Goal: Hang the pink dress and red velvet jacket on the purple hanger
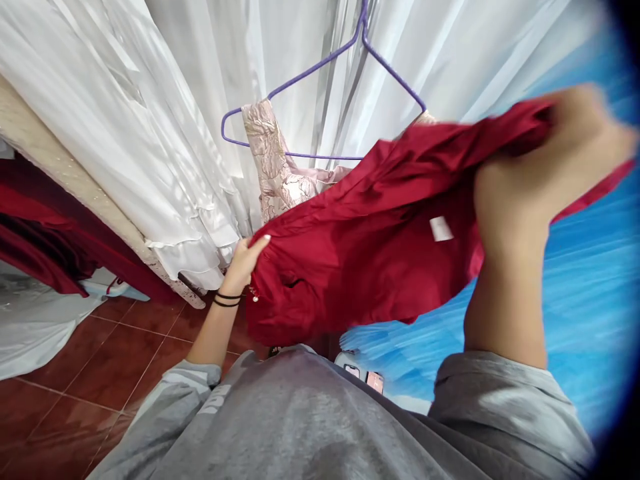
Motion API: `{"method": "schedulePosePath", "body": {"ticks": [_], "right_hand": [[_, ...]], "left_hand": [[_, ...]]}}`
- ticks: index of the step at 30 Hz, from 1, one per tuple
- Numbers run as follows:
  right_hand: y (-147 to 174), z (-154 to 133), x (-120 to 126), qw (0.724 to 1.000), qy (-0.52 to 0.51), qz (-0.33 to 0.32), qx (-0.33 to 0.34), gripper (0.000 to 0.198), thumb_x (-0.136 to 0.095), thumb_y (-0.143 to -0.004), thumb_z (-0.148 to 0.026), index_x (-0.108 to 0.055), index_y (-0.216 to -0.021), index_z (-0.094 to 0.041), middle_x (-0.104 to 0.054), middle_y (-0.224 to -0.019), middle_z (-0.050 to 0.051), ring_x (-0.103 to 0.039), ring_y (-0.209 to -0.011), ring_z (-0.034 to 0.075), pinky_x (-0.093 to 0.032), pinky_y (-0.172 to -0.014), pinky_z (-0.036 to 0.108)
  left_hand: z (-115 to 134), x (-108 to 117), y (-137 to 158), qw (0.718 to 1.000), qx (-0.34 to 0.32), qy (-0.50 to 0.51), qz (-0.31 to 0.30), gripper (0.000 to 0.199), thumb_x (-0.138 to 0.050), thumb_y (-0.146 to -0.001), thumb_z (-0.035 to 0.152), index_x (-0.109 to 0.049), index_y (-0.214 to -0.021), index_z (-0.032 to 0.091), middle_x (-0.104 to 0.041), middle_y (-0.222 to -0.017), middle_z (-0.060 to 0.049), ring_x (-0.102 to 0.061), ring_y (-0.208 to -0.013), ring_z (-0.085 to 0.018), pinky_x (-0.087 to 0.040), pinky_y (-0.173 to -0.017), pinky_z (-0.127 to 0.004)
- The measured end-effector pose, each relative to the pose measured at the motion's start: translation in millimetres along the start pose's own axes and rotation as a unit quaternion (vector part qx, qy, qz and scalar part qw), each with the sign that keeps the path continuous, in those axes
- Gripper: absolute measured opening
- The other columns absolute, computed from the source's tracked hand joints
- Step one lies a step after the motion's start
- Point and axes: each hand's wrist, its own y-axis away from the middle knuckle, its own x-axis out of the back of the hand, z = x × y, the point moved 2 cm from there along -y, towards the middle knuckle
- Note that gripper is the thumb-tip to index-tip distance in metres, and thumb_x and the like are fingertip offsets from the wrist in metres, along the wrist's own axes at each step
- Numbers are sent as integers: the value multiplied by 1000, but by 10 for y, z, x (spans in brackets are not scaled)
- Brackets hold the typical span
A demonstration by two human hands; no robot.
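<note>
Your left hand (244, 263) pinches the left edge of the red garment (360, 260); your right hand (540, 173) grips its right end, blurred, so finger placement's hard to read. Garment's spread between both, on the near side of a pale pink dress (267, 143) on a purple hanger (320, 65). White curtain (170, 107) far, blue fabric (590, 287) right.

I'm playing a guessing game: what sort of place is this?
Probably an indoor room, perhaps in a home or clothes shop; I can't tell which. White curtains hang behind a pink garment on a purple hanger, above a red tiled floor.
</note>
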Motion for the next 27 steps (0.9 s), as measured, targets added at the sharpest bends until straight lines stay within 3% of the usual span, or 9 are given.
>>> {"method": "schedulePosePath", "body": {"ticks": [3, 5, 7, 10, 13, 16, 19, 23, 27], "right_hand": [[269, -108, -207, 977, 148, -145, -40, 20, -73, -72, -27, -71, -92, -24, -66, -71, 10, -71, -79, 36, -59, -70, 54], [429, -330, -446, 955, 59, -285, 59, 51, -78, -66, -19, -68, -116, -24, -72, -94, 13, -71, -91, 37, -61, -74, 55], [562, -646, -705, 913, -105, -361, 158, 87, -83, -65, -20, -49, -145, -22, -58, -138, 19, -58, -126, 39, -53, -100, 58], [723, -1171, -1107, 783, -367, -452, 218, 106, -86, -69, -38, -30, -156, -18, -32, -161, 19, -34, -149, 34, -33, -122, 54], [794, -1611, -1417, 649, -525, -517, 189, 91, -83, -73, -47, -42, -147, -13, -58, -140, 16, -58, -126, 28, -47, -112, 43], [669, -1936, -1532, 590, -569, -538, 197, 61, -77, -81, -42, -56, -129, -11, -71, -116, 10, -68, -101, 20, -57, -94, 33], [298, -2215, -1564, 621, -536, -511, 257, 36, -67, -89, -33, -62, -115, -9, -72, -108, 3, -67, -96, 14, -57, -92, 28], [-514, -2560, -1676, 752, -436, -407, 282, 29, -45, -88, -18, -66, -105, -9, -71, -105, -6, -65, -107, 11, -51, -103, 27], [-1412, -2751, -1758, 853, -380, -224, 278, 56, -10, -84, -22, -64, -73, -9, -73, -97, -1, -54, -129, 20, -44, -104, 29]], "left_hand": [[314, 138, 33, 985, 57, 164, -24, 33, -78, -62, 41, -68, -83, 17, -73, -75, -3, -72, -79, -24, -60, -79, -37], [527, 142, 151, 983, 49, 170, -48, 33, -80, -53, 30, -69, -81, 17, -72, -74, -1, -70, -73, -22, -60, -73, -34], [716, 97, 291, 987, 17, 137, -82, 40, -81, -47, 20, -70, -85, 16, -72, -77, 0, -68, -71, -19, -58, -68, -29], [949, 34, 461, 982, -44, 61, -171, 42, -84, -50, 17, -71, -89, 15, -72, -78, 1, -66, -72, -17, -55, -67, -25], [1138, 95, 564, 962, -85, -49, -255, 28, -84, -62, 23, -70, -85, 14, -70, -77, 0, -64, -71, -16, -52, -64, -24], [1317, 321, 609, 960, -116, -136, -213, 25, -82, -71, 28, -71, -89, 13, -72, -81, -1, -61, -69, -14, -50, -62, -22], [1505, 625, 602, 952, -200, -222, -64, 31, -79, -75, 33, -72, -96, 12, -71, -81, 1, -57, -67, -11, -47, -60, -19], [1619, 1002, 442, 876, -292, -353, 151, 27, -74, -74, 33, -69, -88, 10, -64, -72, 5, -52, -64, -7, -41, -62, -17], [1478, 1312, 59, 866, -227, -400, 198, 25, -71, -72, 38, -63, -81, 16, -60, -71, 6, -50, -64, -9, -40, -62, -20]]}}
